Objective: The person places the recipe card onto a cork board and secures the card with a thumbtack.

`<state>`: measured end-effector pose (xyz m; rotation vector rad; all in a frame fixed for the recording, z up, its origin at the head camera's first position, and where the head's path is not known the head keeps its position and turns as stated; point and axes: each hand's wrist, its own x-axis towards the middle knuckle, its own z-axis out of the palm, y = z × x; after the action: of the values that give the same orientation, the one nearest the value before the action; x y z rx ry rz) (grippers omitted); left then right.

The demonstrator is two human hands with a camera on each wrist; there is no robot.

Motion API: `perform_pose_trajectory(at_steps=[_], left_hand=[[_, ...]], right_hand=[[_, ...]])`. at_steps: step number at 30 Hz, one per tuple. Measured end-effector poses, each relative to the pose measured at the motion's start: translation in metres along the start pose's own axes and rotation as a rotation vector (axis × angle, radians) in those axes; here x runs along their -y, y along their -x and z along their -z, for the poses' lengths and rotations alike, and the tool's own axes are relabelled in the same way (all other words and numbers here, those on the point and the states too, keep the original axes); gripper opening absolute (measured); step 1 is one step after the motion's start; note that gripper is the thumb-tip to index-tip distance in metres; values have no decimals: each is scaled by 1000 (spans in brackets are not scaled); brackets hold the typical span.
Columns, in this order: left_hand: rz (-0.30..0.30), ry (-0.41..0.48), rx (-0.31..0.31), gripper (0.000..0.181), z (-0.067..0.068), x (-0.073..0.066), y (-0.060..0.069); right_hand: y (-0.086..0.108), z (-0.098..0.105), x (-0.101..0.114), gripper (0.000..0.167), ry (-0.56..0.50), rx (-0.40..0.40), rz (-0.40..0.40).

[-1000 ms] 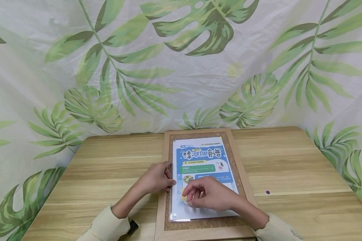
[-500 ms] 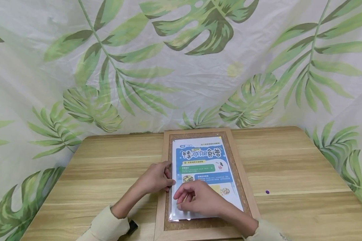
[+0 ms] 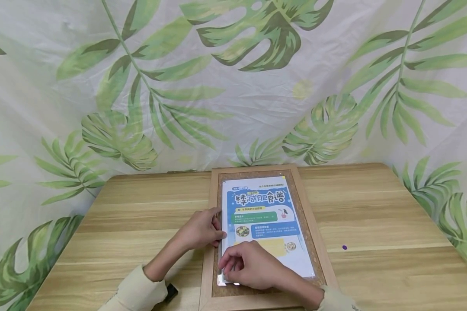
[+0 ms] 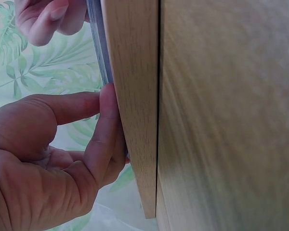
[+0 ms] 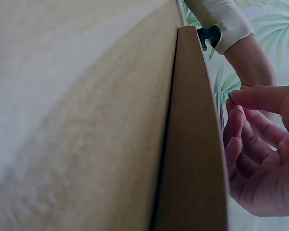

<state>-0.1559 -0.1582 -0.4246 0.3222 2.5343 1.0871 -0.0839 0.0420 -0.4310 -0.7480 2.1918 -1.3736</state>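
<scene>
A printed sheet in a clear cover point(image 3: 262, 216) lies on the cork board point(image 3: 264, 290), inside its wooden frame point(image 3: 208, 276). At the sheet's left edge, my left hand point(image 3: 202, 231) holds the edge with thumb and fingers; in the left wrist view that hand point(image 4: 62, 149) is against the frame point(image 4: 135, 96). My right hand point(image 3: 253, 265) is over the sheet's lower left part, fingers curled. In the right wrist view the right hand point(image 5: 262, 144) pinches a small green piece point(image 5: 229, 96) between thumb and finger. The fingers hide part of the lower sheet.
A small purple disc point(image 3: 344, 247) lies on the wooden table point(image 3: 389, 216) right of the frame. A black object point(image 3: 172, 293) is beside the left sleeve. A leaf-patterned cloth point(image 3: 257, 108) hangs behind the table. A yellow dot point(image 3: 283, 177) is at the sheet's top right corner.
My right hand has moved down and left over the sheet, toward its lower left corner, uncovering more of the print. The left hand has stayed in place.
</scene>
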Motion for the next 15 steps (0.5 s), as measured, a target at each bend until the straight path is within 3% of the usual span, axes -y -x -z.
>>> perform_pose_trajectory(at_steps=[15], left_hand=[[-7,1,1,75,0,1,0]], right_hand=[[-3,-6,-5,15,115,-21,13]])
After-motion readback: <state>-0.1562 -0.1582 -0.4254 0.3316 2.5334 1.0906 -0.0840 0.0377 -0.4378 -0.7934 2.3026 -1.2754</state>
